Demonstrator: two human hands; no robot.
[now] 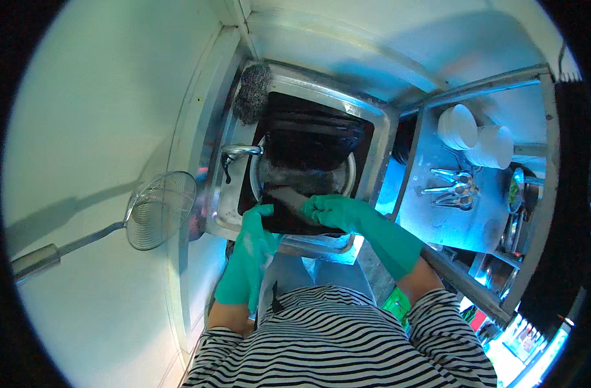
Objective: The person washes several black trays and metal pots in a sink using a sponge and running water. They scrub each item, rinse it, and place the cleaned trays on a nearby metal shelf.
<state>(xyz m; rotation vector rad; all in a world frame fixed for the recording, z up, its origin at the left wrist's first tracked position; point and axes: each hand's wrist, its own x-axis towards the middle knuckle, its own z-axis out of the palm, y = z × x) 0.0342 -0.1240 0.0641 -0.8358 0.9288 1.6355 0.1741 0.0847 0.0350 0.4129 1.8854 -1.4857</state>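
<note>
Both hands wear long green rubber gloves. My left hand (258, 233) grips the left edge of a dark, flat-looking tray (288, 220), thumb on top, at the near side of a metal sink (380, 145). Across the same tray, my right hand (327, 211) rests with curled fingers. A greyish band on the tray runs up to these fingers; whether it is a pad or a wet streak is unclear. Beyond the hands, a round metal basin (351, 169) stands in the sink. Several black containers (314, 138) are piled in its far part.
A chrome tap (242, 150) reaches over the basin from the left. Steel wool (252, 92) lies at the sink's far left corner. A wire strainer (162, 211) hangs on the left wall. On the right, a metal shelf (421, 218) holds stacked white bowls (458, 127) and several metal utensils (453, 189).
</note>
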